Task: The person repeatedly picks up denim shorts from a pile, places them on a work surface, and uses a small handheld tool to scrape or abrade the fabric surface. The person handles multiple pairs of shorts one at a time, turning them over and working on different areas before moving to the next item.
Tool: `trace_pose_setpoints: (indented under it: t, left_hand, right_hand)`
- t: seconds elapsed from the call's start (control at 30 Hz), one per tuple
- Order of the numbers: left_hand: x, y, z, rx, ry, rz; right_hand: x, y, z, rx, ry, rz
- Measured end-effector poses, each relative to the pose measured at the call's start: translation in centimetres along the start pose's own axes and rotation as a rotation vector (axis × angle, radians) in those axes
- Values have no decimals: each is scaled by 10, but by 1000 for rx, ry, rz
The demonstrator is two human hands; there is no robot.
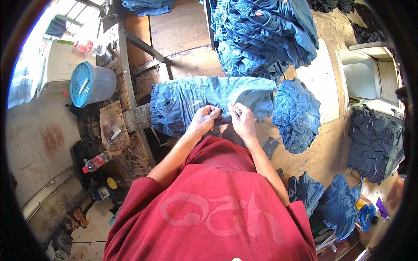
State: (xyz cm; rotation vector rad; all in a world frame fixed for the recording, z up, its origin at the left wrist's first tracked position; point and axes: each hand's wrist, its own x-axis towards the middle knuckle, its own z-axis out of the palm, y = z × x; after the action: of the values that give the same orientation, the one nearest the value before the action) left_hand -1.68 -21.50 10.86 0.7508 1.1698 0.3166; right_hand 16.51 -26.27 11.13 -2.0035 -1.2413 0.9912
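Observation:
A pair of light blue denim shorts lies stretched over the end of a narrow board, its gathered waistband at the left. At the near edge of the cloth my left hand is closed, thumb and fingers pinching the denim. My right hand sits just to the right, also closed in a pinch at the same edge. Whatever is between its fingertips is too small to make out. A dark gap in the cloth shows between the two hands.
A tall pile of blue denim garments stands beyond the shorts, with a bundled denim garment at their right. Dark garments are stacked far right. To the left are a lidded bucket and a plastic bottle.

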Motion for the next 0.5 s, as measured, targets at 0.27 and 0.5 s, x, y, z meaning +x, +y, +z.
trace_pose_setpoints:
  t: [0.27, 0.5]
  left_hand:
    - [-16, 0, -9, -273, -28, -86]
    - [-6, 8, 0, 119, -74, -60]
  right_hand:
    - [-8, 5, -3, 198, 0, 46]
    - [-7, 13, -2, 160, -21, -15]
